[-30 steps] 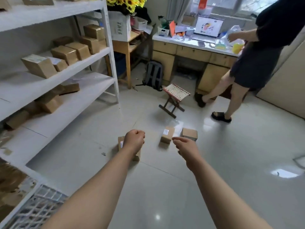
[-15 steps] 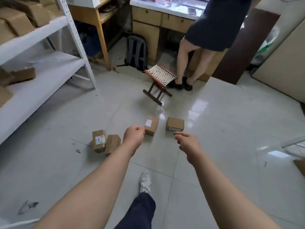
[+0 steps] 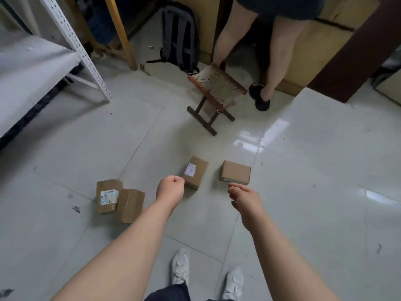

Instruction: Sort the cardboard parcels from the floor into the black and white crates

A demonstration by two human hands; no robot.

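Observation:
Several small cardboard parcels lie on the tiled floor. One labelled parcel [image 3: 107,198] leans against a plain parcel [image 3: 130,205] at the left. Another labelled parcel [image 3: 195,172] lies in the middle, and a plain parcel [image 3: 235,172] lies to its right. My left hand [image 3: 170,188] is curled into a fist holding nothing, just left of the middle labelled parcel. My right hand [image 3: 245,197] hangs with loosely curled fingers, empty, just below the right plain parcel. No crate is in view.
A small folding stool [image 3: 213,92] stands beyond the parcels. Behind it a person's legs [image 3: 275,51] stand at a wooden desk. A backpack [image 3: 180,38] leans there. A white metal shelf unit [image 3: 71,38] fills the left. My white shoes [image 3: 180,266] show at the bottom.
The view has tilted down and come closer to the parcels; they look larger. Both shoes now show. My hands keep the same pose, empty.

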